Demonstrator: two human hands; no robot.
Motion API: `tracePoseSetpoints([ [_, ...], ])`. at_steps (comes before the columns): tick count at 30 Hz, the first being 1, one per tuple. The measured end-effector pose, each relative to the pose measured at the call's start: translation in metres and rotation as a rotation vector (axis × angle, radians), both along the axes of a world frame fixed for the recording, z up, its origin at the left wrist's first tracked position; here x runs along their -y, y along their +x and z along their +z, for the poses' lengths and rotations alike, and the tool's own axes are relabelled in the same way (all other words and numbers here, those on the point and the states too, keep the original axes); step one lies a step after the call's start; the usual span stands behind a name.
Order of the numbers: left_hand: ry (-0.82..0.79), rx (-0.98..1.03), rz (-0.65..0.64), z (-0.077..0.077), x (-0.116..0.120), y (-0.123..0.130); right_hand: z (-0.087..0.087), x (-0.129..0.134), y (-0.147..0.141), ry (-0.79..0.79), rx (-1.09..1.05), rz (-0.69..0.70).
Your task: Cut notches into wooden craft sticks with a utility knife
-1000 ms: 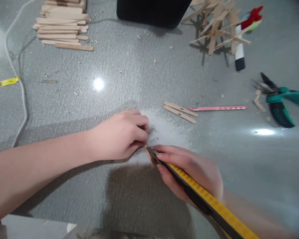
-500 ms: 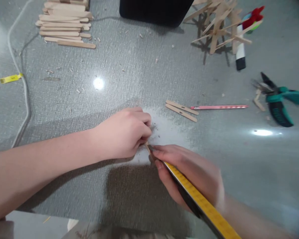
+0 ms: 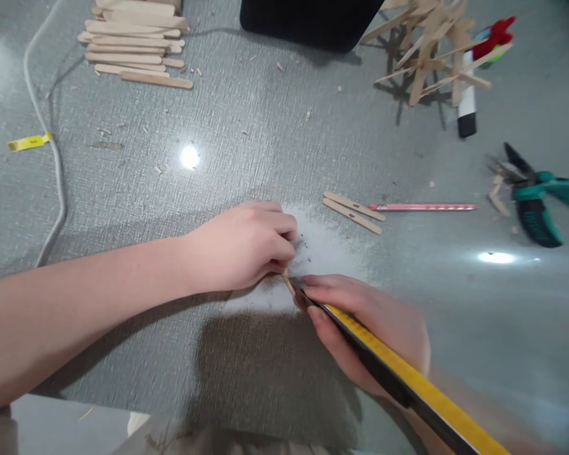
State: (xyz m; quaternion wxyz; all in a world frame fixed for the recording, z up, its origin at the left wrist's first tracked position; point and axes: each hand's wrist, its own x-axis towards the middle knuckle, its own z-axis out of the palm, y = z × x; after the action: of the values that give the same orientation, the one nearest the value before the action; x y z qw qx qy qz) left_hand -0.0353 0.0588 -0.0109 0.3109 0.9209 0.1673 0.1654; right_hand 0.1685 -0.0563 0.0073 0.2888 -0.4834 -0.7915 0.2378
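Note:
My left hand (image 3: 251, 246) is closed and pressed down on the table, pinching a wooden craft stick (image 3: 289, 284) whose end sticks out below the fingers. My right hand (image 3: 365, 328) grips a yellow and black utility knife (image 3: 389, 363). Its blade tip touches the craft stick close beside my left fingers. The part of the stick under my left hand is hidden. Two craft sticks (image 3: 353, 215) with small dark slots lie just beyond my hands, at one end of a pink pencil (image 3: 424, 207).
A pile of craft sticks (image 3: 133, 44) lies at the back left, near a grey cable (image 3: 59, 183) with a yellow tag. A black box (image 3: 308, 22) stands at the back. To the right are a stick structure (image 3: 429, 60), a white marker (image 3: 467, 101) and green-handled pliers (image 3: 535, 196).
The whole view has shifted slightly, so most things sit a little further right. The knife remains against the craft stick, its angle slightly flatter. Both hands keep their grips.

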Motion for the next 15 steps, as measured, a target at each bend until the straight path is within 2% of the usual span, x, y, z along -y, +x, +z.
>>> tracePoseSetpoints([
  [6,0.033,-0.043,-0.024,0.0009,-0.001,-0.0034,-0.0025,-0.002,0.0021,0.111,0.005,0.053],
  [11,0.086,-0.069,-0.111,0.0038,0.0009,-0.0034,-0.0013,-0.004,0.0039,0.11,0.023,0.141],
  [15,0.149,-0.099,-0.102,0.0049,0.0036,-0.004,-0.0036,-0.0048,0.0064,0.131,0.025,0.165],
])
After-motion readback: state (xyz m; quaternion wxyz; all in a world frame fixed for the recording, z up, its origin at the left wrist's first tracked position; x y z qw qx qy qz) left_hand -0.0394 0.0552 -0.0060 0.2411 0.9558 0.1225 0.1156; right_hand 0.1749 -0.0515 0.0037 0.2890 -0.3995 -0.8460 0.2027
